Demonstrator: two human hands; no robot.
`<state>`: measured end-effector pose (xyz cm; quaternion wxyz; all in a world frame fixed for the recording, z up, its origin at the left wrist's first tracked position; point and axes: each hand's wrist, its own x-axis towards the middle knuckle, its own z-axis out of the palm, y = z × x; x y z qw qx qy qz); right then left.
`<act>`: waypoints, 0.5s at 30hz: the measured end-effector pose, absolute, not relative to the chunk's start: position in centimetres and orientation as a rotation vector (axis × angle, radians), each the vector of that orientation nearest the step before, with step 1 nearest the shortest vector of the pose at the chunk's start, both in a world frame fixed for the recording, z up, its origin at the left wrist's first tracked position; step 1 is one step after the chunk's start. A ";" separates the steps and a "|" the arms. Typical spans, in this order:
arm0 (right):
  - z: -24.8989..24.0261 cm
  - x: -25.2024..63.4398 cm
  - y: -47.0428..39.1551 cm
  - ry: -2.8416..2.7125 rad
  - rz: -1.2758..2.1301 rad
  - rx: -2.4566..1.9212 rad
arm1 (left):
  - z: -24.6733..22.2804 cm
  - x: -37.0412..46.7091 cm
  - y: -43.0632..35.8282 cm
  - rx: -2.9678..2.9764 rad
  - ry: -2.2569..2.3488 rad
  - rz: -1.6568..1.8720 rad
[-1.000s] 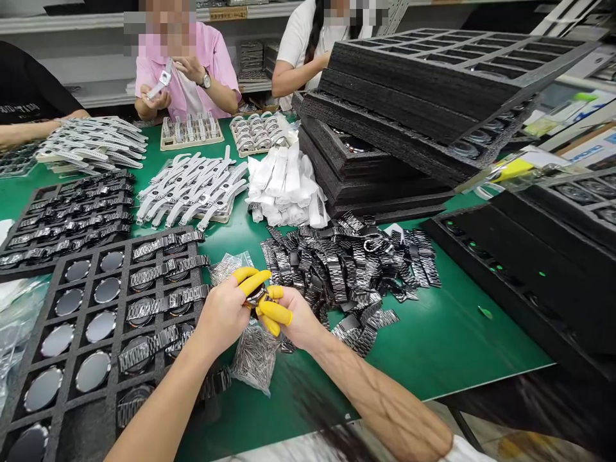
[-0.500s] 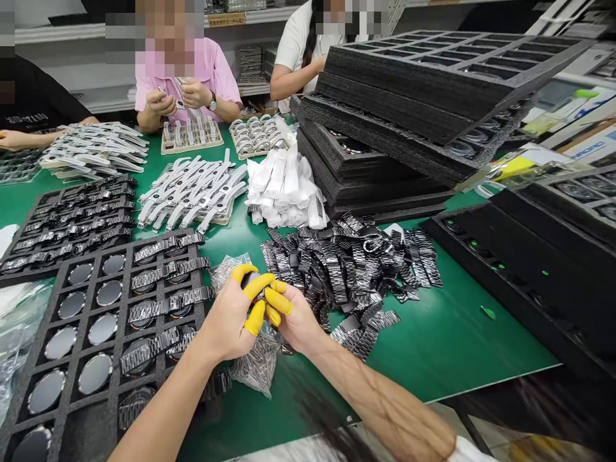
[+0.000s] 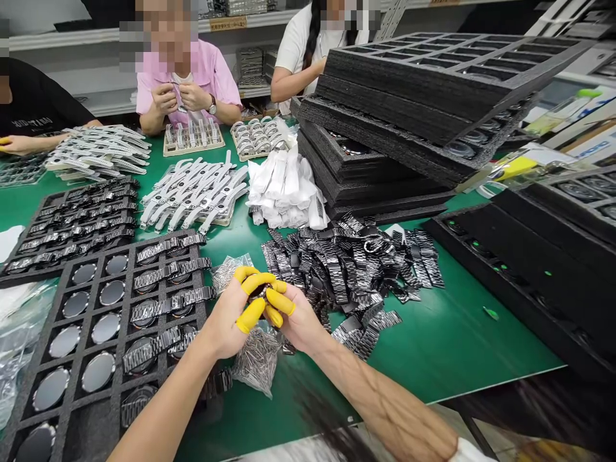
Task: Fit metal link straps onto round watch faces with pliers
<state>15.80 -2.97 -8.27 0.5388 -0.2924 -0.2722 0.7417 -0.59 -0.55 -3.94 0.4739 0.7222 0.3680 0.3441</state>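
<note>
Yellow finger cots cover the fingertips of both my hands. My left hand (image 3: 230, 317) is closed around a dark, shiny watch case (image 3: 260, 292), mostly hidden by the fingers. Pressed against the same case from the other side are the fingers of my right hand (image 3: 298, 317); any small part between them is hidden. Below the hands lies a clear bag of thin metal pins (image 3: 257, 362), with a second bag of pins (image 3: 228, 273) just behind. A pile of black metal watch straps (image 3: 337, 269) spreads out beyond my right hand.
On the left, a black foam tray (image 3: 72, 401) holds watch heads, some with straps. White-strapped watches (image 3: 197, 192) and white wrapped bundles (image 3: 286, 186) lie farther back. Stacked foam trays (image 3: 385, 96) rise at right. Co-workers, one in a pink shirt (image 3: 216, 77), sit opposite.
My left fingers have shifted slightly around the watch case, and its dark, round side now shows more between them. Both hands stay in nearly the same place.
</note>
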 end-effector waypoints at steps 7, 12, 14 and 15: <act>-8.5 16.6 -2.1 -0.868 1.592 -0.703 | -3.7 -0.8 -0.1 1.050 0.847 0.886; -9.4 15.9 -2.3 -1.176 1.579 -0.798 | -4.7 -1.1 0.5 1.430 1.013 1.004; -9.6 16.1 -2.0 -1.150 1.642 -0.847 | -4.8 -1.5 1.0 1.598 1.025 1.075; -9.7 16.4 -1.7 -1.138 1.691 -0.861 | -4.7 -1.8 1.2 1.646 1.002 1.111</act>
